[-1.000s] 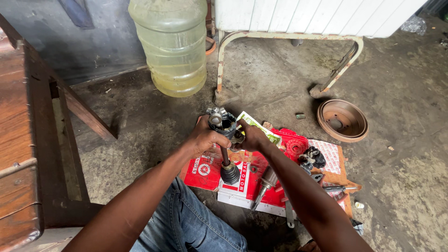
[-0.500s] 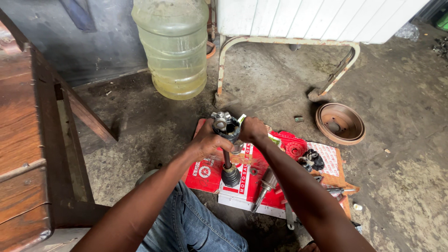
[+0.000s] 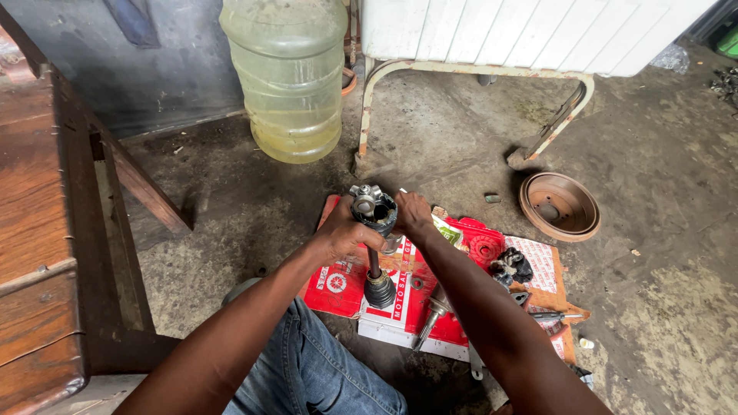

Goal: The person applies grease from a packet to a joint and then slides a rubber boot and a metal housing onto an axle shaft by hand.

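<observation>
Axle shaft (image 3: 373, 257) stands upright over the red and white cardboard (image 3: 400, 307) on the floor (image 3: 461, 146), its greasy joint head (image 3: 373, 206) at the top — both hands clasp that head. Left hand (image 3: 342, 234) has a clenched grip on the joint's left side; right hand (image 3: 411, 215) grips the right side. A rusty brake drum (image 3: 560, 206) lies well apart, a big plastic bottle (image 3: 288, 77) behind.

Dirty concrete floor (image 3: 669, 307) carries flattened red cardboard (image 3: 338, 280), brake drum (image 3: 560, 206), water jug (image 3: 288, 77)
</observation>
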